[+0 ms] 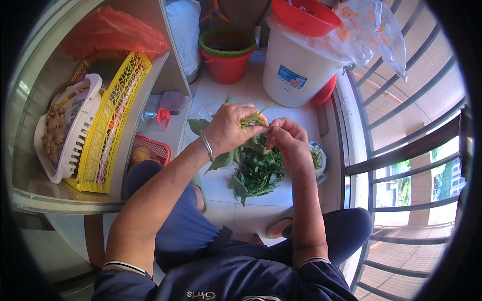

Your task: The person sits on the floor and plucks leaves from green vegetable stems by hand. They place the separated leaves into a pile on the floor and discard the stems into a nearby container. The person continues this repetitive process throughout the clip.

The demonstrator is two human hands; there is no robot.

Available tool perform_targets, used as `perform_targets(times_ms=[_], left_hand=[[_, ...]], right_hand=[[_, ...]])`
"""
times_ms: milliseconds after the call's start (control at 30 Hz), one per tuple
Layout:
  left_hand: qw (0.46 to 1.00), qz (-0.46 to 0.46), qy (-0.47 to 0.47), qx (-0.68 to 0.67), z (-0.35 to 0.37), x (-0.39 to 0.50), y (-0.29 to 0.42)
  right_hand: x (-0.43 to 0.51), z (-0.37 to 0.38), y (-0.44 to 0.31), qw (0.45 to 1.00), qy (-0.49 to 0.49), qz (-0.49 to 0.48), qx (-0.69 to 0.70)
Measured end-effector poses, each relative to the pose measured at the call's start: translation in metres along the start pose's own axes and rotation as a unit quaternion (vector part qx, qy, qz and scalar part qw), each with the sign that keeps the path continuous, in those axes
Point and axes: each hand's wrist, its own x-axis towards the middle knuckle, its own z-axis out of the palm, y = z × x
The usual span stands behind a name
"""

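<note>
My left hand (232, 126), with a silver bangle at its wrist, is closed around a small bunch of green stems (253, 120). Broad leaves (199, 126) stick out on the far side of that fist. My right hand (288, 137) meets it at the stem ends, thumb and forefinger pinched together on what looks like a stem tip; the pinched piece is mostly hidden. Below both hands a heap of leafy greens (258, 171) lies on the tiled floor. Partly behind my right wrist sits a round container (319, 160) with cut green pieces in it.
On the left, a shelf holds a yellow plastic basket (116, 124) and a white basket (84, 128) with ginger root (55, 131). A red bucket (228, 64) and a tall white bin (301, 67) stand ahead. Window bars (410, 207) line the right side.
</note>
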Motion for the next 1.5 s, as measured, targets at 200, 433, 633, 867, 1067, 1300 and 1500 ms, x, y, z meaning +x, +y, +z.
perform_targets(times_ms=[200,433,633,867,1067,1300,1500], left_hand=[[1.000,0.001,0.013,-0.021,0.001,0.001,0.003],[0.996,0.077,0.037,-0.032,0.007,0.005,-0.001],[0.977,-0.081,0.035,-0.196,0.004,0.004,0.004],[0.948,-0.113,0.147,-0.259,-0.009,0.015,-0.002],[0.946,-0.117,0.160,-0.255,-0.007,0.021,-0.010],[0.971,-0.134,0.079,-0.182,-0.005,0.020,-0.007],[0.975,-0.142,0.060,-0.159,-0.004,0.020,-0.009]], right_hand=[[-0.001,0.005,0.001,0.999,0.008,-0.015,0.044],[-0.002,0.010,-0.001,0.999,0.035,-0.034,0.021],[0.000,0.003,0.002,0.999,0.040,-0.013,0.000],[0.006,-0.021,0.019,0.998,0.055,0.015,0.029],[0.017,-0.112,0.022,0.956,0.164,0.013,-0.244],[0.002,-0.251,0.047,0.770,0.308,0.088,-0.552],[-0.012,-0.324,0.095,0.687,0.325,0.144,-0.634]])
